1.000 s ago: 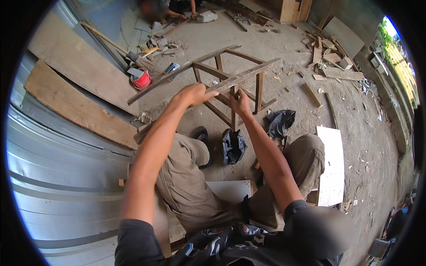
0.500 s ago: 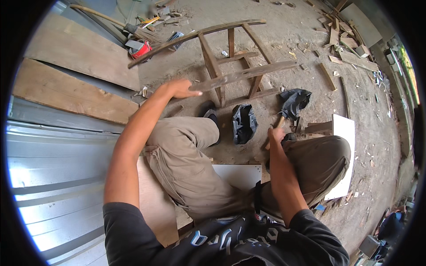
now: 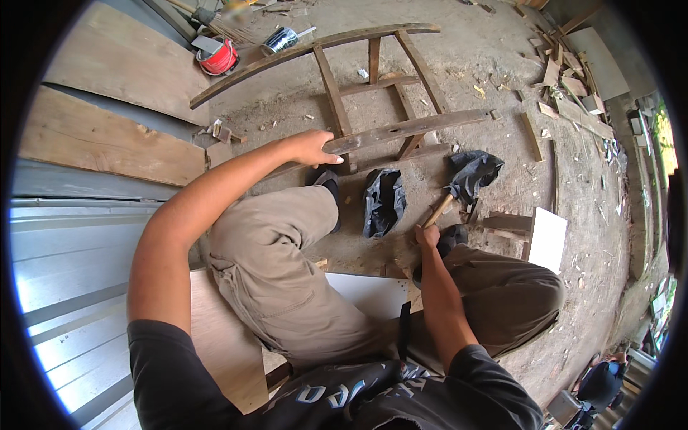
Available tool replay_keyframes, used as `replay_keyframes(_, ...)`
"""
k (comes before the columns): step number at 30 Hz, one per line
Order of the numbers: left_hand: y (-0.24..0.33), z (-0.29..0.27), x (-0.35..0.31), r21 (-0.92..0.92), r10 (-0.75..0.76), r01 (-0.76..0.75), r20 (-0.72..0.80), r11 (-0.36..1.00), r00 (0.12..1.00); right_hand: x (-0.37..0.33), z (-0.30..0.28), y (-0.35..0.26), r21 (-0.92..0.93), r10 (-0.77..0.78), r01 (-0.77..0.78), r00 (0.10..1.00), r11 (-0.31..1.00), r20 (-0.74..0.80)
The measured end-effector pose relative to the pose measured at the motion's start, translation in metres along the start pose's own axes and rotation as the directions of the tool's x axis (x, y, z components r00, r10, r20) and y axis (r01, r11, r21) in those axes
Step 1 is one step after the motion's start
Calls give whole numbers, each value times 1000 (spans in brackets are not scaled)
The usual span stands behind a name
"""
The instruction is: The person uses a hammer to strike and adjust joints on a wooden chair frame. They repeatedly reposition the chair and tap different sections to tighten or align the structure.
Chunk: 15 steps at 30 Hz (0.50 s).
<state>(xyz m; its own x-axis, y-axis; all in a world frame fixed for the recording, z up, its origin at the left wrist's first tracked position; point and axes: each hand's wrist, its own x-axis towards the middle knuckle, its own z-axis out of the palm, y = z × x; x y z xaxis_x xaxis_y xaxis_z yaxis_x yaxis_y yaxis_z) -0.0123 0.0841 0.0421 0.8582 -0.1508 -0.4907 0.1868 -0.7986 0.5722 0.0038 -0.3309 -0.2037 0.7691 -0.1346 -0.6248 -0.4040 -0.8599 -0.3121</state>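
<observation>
My left hand is closed around the left end of the near rail of a weathered wooden frame. The frame has two long, slightly curved rails joined by crosspieces, and is tilted over the dirt floor. Low in front of my right knee, my right hand grips a wooden handle. The handle's far end goes into a crumpled black plastic bag, so what is inside is hidden. Between my feet stands another black plastic bag with its mouth open.
A red bucket and a metal can stand at the far left. Wooden boards lie along the left wall. Scrap wood is piled at the far right. A white panel stands beside my right knee.
The view has shifted a little. My left hand sits more fully over the rail's end. My right hand has drawn back toward me, and more of the handle shows.
</observation>
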Motion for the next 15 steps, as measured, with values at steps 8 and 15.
replay_keyframes(8, 2, 17, 8, 35, -129, 136, -166, 990, 978, -44, -83, -62, 919, 80, -1, 996, 394, -33)
replay_keyframes(15, 1, 23, 16, 134, -152, 183, -216, 974, 965, -217, -139, -131, 855, -552, 416, 811, 308, -196)
